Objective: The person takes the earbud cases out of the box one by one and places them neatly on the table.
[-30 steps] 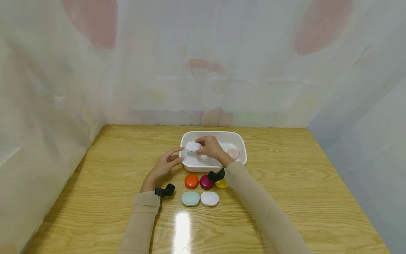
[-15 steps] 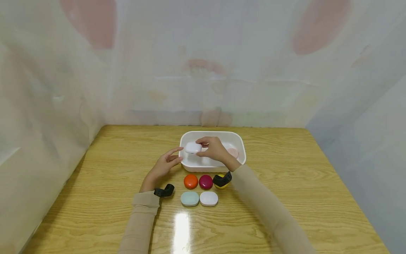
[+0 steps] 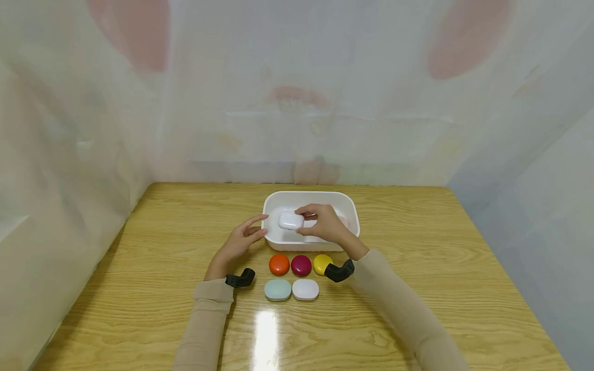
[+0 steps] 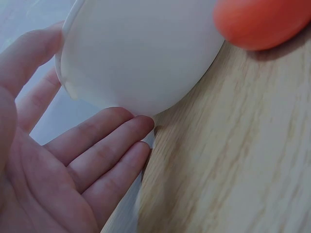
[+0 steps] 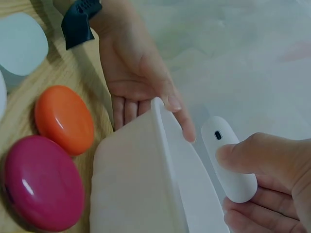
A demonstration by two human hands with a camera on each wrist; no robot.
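My right hand [image 3: 325, 224] pinches a small white earbud charging case [image 3: 291, 220] between thumb and fingers, above the white plastic bin [image 3: 320, 246]. A port shows on the end of the charging case [image 5: 231, 162] in the right wrist view. At the bin's left end my left hand [image 3: 238, 241] touches the rim with thumb and index finger. In the left wrist view, other fingers of the left hand [image 4: 97, 160] lie loosely against the outer wall of the bin [image 4: 146, 58]. Partly hidden behind my right hand, a pale pink round thing [image 3: 344, 221] lies in the bin.
In front of the bin sit an orange round case [image 3: 279, 264], a magenta one [image 3: 301, 265] and a yellow one [image 3: 321, 264]. Closer to me are a mint oval case [image 3: 277, 290] and a white oval case [image 3: 305, 289]. All rest on the wooden table [image 3: 417, 247].
My right hand has moved the white charging case slightly rightward and toward me, above the bin. The right forearm has shifted right, uncovering the yellow case. My left hand has stayed at the rim.
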